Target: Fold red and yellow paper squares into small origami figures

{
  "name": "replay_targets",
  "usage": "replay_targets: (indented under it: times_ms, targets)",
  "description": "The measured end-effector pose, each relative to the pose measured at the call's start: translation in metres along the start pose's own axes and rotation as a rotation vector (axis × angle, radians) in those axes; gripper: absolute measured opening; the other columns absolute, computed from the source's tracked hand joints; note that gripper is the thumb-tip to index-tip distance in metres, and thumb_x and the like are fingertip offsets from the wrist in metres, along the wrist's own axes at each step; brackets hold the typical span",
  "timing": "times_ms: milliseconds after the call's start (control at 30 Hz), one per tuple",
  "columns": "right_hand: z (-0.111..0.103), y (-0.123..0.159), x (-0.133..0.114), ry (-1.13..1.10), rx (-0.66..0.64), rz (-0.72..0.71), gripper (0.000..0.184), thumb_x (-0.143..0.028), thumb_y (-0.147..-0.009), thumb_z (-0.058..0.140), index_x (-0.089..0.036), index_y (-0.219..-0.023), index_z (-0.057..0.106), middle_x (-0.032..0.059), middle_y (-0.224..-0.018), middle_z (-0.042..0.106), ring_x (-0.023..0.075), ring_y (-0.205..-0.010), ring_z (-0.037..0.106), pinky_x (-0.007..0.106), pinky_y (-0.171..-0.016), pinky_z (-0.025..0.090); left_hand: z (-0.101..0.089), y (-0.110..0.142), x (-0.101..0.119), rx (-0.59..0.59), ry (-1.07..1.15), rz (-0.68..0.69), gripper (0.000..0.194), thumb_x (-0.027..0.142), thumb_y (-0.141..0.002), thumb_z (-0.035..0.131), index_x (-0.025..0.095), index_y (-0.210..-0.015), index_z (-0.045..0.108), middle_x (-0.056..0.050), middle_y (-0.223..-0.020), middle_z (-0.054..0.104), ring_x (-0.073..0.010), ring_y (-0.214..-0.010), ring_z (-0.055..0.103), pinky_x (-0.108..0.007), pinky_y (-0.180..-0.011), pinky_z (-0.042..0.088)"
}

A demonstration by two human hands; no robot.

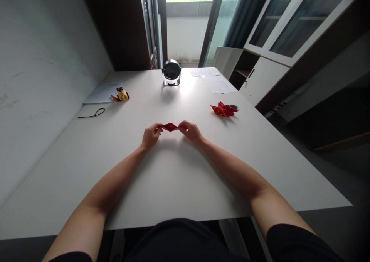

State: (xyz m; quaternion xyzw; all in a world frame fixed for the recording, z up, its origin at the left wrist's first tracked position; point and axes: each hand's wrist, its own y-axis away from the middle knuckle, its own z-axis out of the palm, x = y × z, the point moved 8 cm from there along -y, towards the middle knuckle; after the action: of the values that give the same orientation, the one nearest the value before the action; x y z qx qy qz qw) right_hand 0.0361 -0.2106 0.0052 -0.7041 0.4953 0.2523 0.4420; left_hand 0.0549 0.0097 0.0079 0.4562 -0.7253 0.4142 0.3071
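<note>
A small piece of folded red paper [170, 127] is stretched between my two hands over the middle of the white table [173, 177]. The fingers of my left hand [152, 134] pinch its left end. At the other end, my right hand [191, 130] grips it between thumb and fingers. Its middle shows as a dark red diamond shape. Off to the right lies a cluster of folded red and orange paper pieces [224, 109], apart from both hands. A round object [234, 107] is partly hidden behind that cluster.
A small round black fan [171, 70] stands at the far edge. To the left are a yellow and black gadget [122, 94], a black cable tie [95, 114] and papers [100, 93]. More sheets [216, 83] lie at the back right. A wall [43, 80] borders the left side.
</note>
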Motion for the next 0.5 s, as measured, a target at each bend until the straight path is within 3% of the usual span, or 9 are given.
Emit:
replay_targets:
  times_ms: [500]
  targets:
    - [-0.0021, -0.0015, 0.0053, 0.109, 0.007, 0.005, 0.016, -0.035, -0.088, 0.06, -0.022, -0.091, 0.069, 0.0003, -0.081, 0.071, 0.0149, -0.068, 0.061, 0.028, -0.069, 0.047, -0.0031, -0.0013, -0.002, -0.003, -0.051, -0.011, 0.027, 0.027, -0.094, 0.05, 0.022, -0.111, 0.07, -0.002, -0.086, 0.074, -0.0134, -0.065, 0.066, -0.026, -0.069, 0.054]
